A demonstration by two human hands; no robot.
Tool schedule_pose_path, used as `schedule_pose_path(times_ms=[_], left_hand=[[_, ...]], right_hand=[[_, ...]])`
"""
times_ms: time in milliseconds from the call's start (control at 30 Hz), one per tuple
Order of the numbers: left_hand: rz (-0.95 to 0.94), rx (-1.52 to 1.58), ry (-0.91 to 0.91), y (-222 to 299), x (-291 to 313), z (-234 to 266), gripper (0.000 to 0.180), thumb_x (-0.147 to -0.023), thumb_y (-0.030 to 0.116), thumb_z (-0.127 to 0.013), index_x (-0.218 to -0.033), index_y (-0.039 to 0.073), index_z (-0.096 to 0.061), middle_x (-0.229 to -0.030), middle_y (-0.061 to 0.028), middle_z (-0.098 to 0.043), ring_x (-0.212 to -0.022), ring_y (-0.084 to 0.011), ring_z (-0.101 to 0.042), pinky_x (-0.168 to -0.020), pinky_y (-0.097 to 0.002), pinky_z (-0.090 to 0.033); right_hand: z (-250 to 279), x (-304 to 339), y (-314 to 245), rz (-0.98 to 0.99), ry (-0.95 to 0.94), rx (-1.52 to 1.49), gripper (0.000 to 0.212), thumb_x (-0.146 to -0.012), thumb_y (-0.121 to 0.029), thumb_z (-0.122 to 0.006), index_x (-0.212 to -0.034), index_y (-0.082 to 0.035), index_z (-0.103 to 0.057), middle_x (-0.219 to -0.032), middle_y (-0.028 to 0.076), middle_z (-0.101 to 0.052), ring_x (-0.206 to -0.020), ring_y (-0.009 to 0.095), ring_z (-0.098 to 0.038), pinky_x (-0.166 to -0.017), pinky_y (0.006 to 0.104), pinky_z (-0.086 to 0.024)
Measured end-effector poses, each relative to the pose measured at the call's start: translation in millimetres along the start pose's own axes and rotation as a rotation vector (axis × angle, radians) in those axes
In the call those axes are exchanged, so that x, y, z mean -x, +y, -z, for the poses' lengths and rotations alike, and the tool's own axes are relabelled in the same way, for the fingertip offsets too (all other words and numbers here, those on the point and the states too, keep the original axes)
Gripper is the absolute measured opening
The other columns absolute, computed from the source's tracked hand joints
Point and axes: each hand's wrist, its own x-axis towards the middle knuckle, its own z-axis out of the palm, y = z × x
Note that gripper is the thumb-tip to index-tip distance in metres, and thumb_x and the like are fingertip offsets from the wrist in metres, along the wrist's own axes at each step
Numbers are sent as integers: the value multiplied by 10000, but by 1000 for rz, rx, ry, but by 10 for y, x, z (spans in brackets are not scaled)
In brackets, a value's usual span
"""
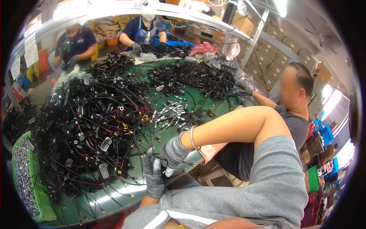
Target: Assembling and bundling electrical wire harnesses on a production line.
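Observation:
My left hand, in a grey knit glove with a pale thumb tip, is raised at the table's near edge. Its fingers are closed, and a thin black cable runs up from them. Close against it, my right hand is in a matching glove, fingers curled inward; a small dark part shows between the hands, too hidden to name. Just beyond lies a cluster of silver cylindrical parts with cables. To the left rises a big heap of black wired parts with red wires and gold-coloured tips.
A green bin of small metal pieces stands at the left edge. More black parts lie along the far side of the green tabletop. Two co-workers in dark shirts sit across; another person works at the right. A small fan stands behind.

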Motion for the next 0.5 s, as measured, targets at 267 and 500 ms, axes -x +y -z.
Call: schedule_pose_path(times_ms=[267, 500], left_hand=[[102, -41, -52, 103, 45, -11, 651, -999, 457, -458, -1469, 23, -341, -1367, -173, -503, -1182, -235, -544, -1017, -384, -430], [16, 50, -71, 66, 50, -52, 595, -1018, 364, -465, -1496, 47, -307, -1395, -129, -466, -1194, -204, -516, -1009, -346, -426]], right_hand=[[-22, -104, 119, 58, -60, -179, 347, -904, -437, -627, -882, -116, -758, -798, 25, -706, -765, 178, -634, -727, 336, -493], [-56, -17, 123, 74, -17, -156, 321, -895, -401, -644, -832, -107, -756, -769, 12, -704, -750, 167, -633, -716, 341, -494]])
